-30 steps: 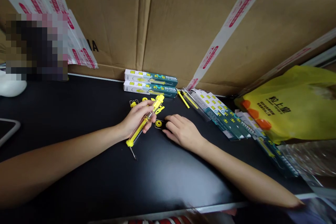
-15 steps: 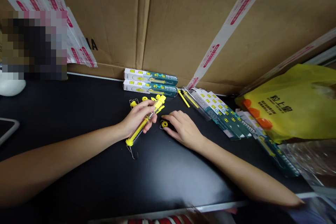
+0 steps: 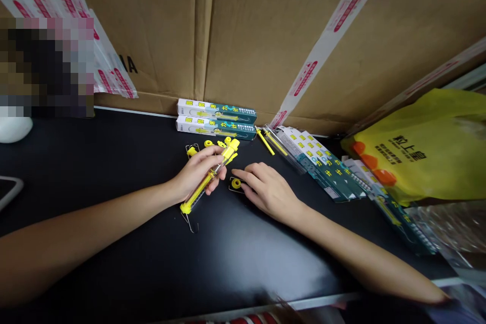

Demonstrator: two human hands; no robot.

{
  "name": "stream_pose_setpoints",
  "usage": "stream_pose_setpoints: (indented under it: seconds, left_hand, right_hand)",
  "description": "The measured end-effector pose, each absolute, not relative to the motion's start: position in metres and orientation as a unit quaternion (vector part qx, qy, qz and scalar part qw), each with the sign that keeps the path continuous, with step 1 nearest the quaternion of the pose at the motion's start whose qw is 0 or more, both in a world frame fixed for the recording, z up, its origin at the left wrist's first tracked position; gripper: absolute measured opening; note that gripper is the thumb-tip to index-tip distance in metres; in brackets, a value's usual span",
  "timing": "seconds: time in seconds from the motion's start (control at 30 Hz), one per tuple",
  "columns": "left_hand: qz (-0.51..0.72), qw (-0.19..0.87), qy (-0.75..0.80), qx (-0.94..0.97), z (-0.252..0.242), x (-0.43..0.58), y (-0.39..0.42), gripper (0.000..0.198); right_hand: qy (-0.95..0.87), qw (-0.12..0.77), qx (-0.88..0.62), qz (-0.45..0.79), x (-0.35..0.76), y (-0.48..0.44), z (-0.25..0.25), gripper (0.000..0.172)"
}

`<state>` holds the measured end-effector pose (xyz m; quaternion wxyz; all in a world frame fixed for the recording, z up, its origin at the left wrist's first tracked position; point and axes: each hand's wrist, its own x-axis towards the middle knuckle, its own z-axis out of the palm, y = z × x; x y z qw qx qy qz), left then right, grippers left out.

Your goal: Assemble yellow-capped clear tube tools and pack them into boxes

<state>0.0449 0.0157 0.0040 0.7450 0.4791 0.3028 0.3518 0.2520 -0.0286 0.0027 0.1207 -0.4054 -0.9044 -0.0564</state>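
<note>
My left hand (image 3: 205, 169) is closed around a clear, yellow-cored tubular spring scale (image 3: 200, 190). The scale slants, its yellow cap at the upper right and its metal hook hanging at the lower left. My right hand (image 3: 269, 190) rests low over the black table with fingers apart. Beside its fingertips lies a yellow ring with a wire loop (image 3: 236, 183); whether a finger touches the wire, I cannot tell. Several small yellow parts (image 3: 208, 144) lie behind my left hand, which hides some of them.
Two spring scale boxes (image 3: 216, 128) lie against the large cardboard wall (image 3: 246, 35). Yellow rods and clear tubes (image 3: 281, 143) sit right of them, then flat printed boxes (image 3: 322, 167) and a yellow bag (image 3: 421, 152). A white-edged device (image 3: 11, 190) lies at the left.
My right hand's fingers have opened slightly and drawn back from the yellow ring. The left hand keeps holding the spring scale in place. The camera view has shifted slightly.
</note>
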Motion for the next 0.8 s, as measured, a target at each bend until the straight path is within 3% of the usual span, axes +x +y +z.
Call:
stream_pose_setpoints:
  seconds: [0.2, 0.47, 0.63, 0.8]
  left_hand:
    - [0.347, 0.752, 0.3, 0.474, 0.003, 0.046, 0.017, 0.015]
    - [0.348, 0.75, 0.3, 0.475, 0.002, 0.046, 0.016, 0.014]
    - [0.349, 0.748, 0.298, 0.479, 0.003, 0.047, 0.015, 0.016]
    - [0.348, 0.745, 0.305, 0.48, 0.003, 0.046, 0.016, 0.016]
  right_hand:
    - [-0.917, 0.091, -0.387, 0.018, 0.252, -0.025, 0.007, 0.026]
    - [-0.862, 0.196, -0.467, 0.009, 0.255, -0.006, -0.002, 0.021]
    - [-0.875, 0.143, -0.461, -0.039, 0.251, -0.012, 0.001, 0.034]
    - [-0.896, 0.049, -0.44, -0.032, 0.242, -0.039, 0.016, 0.024]
